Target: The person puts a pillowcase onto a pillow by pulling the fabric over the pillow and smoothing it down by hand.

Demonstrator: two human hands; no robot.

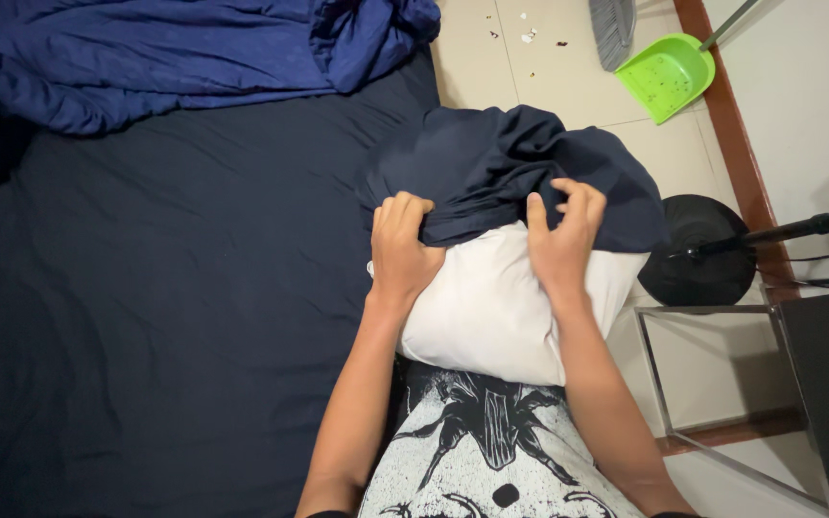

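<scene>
1. The person is standing at the edge of a bed [165, 317] covered in a dark navy sheet, pressing a white pillow [491, 307] against the front of their printed shirt [491, 451].
2. A navy pillowcase [510, 168] is sitting bunched over the far end of the pillow, covering roughly the upper half; the near half is lying bare and white.
3. The left hand [402, 245] is closing its grip around the gathered hem of the pillowcase on the pillow's left side, fingers curled tight over the cloth.
4. The right hand [563, 235] is pinching the same hem on the right side, fingers hooked into the fold with the thumb spread apart.
5. The pillow's long axis is running away from the body, so the bare part is lying on the near side of both grips, toward the person. Both hands are sitting level with each other, neither nearer to the uncovered end.
6. A rumpled blue blanket [175, 58] is lying at the far side of the bed.
7. On the tiled floor [549, 77], a green dustpan [666, 75] is resting beside a broom head [612, 29], and a black fan base [702, 251] is standing near a metal-framed stand [712, 374].
</scene>
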